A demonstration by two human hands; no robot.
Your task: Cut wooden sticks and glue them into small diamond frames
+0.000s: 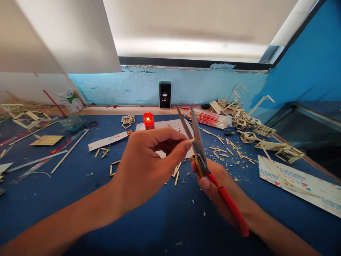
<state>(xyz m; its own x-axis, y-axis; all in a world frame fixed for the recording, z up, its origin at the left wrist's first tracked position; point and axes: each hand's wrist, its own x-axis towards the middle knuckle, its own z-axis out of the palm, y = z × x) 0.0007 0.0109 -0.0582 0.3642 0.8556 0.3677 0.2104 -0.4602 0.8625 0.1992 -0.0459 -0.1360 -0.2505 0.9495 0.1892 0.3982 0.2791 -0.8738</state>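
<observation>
Between the thumb and fingertips of my left hand [149,167] is a short thin wooden stick [192,140], mostly covered by the fingers. Its free end lies at the blades of a pair of scissors [204,160]. My right hand [218,181] is wrapped round these scissors, which have red and yellow handles; the blades point up and stand slightly apart. Below my left hand, several cut stick pieces [176,177] lie on the blue table top [160,220]. A white sheet [173,124] behind the hands is partly hidden by them.
A lit red candle [149,121] stands behind my left hand. Small stick frames [243,117] are heaped at the back right, near a plastic pack of sticks [210,119]. A phone [165,95] leans on the wall. At left is a glass jar [71,122] with a brush.
</observation>
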